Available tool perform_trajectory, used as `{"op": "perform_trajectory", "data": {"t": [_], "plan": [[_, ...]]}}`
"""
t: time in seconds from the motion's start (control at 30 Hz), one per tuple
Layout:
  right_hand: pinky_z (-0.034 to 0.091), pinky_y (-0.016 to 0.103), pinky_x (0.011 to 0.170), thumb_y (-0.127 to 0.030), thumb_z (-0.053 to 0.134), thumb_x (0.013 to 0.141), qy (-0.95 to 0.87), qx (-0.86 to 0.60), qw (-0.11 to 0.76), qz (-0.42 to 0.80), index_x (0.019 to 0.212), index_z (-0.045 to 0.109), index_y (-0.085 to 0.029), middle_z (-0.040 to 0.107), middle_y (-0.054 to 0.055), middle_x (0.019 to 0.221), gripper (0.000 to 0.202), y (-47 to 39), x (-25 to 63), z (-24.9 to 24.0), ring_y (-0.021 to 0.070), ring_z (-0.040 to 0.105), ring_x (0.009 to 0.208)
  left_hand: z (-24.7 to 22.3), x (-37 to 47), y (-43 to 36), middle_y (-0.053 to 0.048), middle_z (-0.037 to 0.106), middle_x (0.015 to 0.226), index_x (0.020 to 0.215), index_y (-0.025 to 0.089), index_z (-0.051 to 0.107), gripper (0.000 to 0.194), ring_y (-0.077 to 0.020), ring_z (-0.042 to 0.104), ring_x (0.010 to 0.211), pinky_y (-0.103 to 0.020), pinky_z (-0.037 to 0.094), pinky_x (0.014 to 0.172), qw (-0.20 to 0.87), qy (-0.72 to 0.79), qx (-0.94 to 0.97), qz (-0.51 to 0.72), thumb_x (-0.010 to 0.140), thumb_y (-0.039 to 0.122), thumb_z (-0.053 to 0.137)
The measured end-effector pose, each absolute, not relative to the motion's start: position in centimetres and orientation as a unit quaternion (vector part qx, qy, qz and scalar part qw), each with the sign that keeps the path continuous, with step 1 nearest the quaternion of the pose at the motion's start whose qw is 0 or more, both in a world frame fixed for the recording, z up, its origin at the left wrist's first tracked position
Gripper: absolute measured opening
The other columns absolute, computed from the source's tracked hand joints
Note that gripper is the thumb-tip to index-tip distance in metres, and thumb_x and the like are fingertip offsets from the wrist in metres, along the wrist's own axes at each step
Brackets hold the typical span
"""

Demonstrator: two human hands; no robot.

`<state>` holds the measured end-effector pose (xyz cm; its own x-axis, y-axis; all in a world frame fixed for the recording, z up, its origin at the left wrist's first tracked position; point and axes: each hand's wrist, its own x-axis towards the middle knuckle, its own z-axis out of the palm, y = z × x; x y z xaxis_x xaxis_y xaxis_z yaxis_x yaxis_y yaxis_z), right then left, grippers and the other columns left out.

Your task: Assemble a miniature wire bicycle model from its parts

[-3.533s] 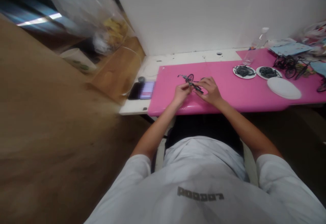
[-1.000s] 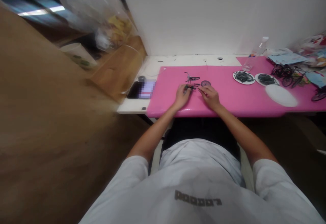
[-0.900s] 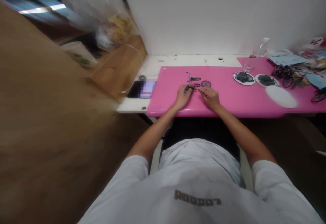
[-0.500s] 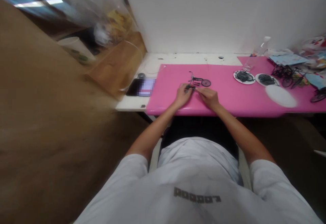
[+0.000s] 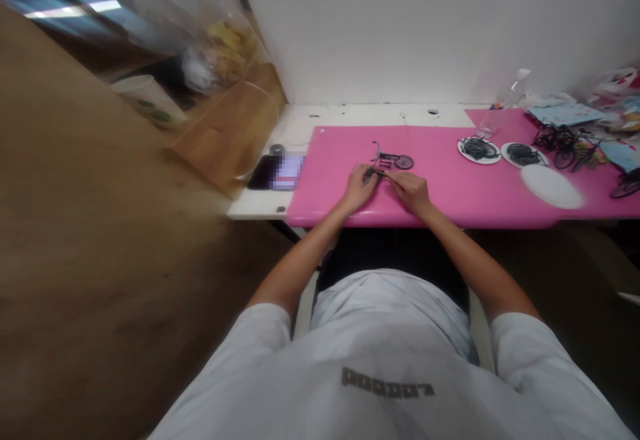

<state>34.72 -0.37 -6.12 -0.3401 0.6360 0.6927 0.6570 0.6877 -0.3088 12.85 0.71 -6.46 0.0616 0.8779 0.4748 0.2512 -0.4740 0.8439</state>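
Observation:
On the pink mat [image 5: 345, 153] lies a miniature bicycle [image 5: 400, 161] with a black wheel toward the right and handlebars at its upper left. My left hand [image 5: 360, 188] is closed, its fingers pinching a small dark part [image 5: 370, 171] just in front of the bicycle. Close beside it, my right hand [image 5: 411, 191] is closed too, its fingertips meeting the same dark part from the right. Whatever the right fingertips pinch is thin and too small to name. Both hands rest low over the mat.
Two white plates of black parts [image 5: 479, 149] [image 5: 524, 155] stand at the right, with a white oval lid or plate [image 5: 551, 187] before them. Behind is a clear bottle [image 5: 505, 103]; further right, more miniature bicycles [image 5: 565, 147]. A phone [image 5: 277, 172] lies left, beside a wooden box [image 5: 230, 133].
My hands stay in nearly the same place. The fingertips and the small dark part between them have shifted very slightly; the miniature bicycle stays by them.

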Motion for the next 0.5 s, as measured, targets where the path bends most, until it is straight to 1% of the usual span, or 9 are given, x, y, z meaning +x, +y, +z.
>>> {"op": "perform_trajectory", "data": {"t": [0.27, 0.5], "plan": [[0.071, 0.038, 0.099, -0.037, 0.061, 0.118, -0.829, -0.356, 0.429, -0.045, 0.127, 0.089, -0.023, 0.088, 0.01, 0.123, 0.032, -0.04, 34.88, -6.6, 0.0254, 0.087, 0.109, -6.9, 12.96, 0.85, -0.012, 0.075, 0.117, 0.115, 0.021, 0.08, 0.017, -0.0243, 0.071, 0.113, -0.043, 0.058, 0.108, 0.218, 0.443, 0.703, 0.511, 0.105, 0.02, 0.066], [0.071, 0.04, 0.098, -0.035, 0.061, 0.118, -0.829, -0.344, 0.436, -0.061, 0.128, 0.088, -0.023, 0.088, 0.01, 0.123, 0.032, 0.24, 34.96, -6.94, 0.0264, 0.088, 0.108, -6.99, 12.92, 1.03, -0.011, 0.077, 0.116, 0.116, 0.021, 0.08, 0.017, -0.0245, 0.072, 0.113, -0.044, 0.059, 0.109, 0.211, 0.448, 0.703, 0.51, 0.105, 0.019, 0.067]]}}
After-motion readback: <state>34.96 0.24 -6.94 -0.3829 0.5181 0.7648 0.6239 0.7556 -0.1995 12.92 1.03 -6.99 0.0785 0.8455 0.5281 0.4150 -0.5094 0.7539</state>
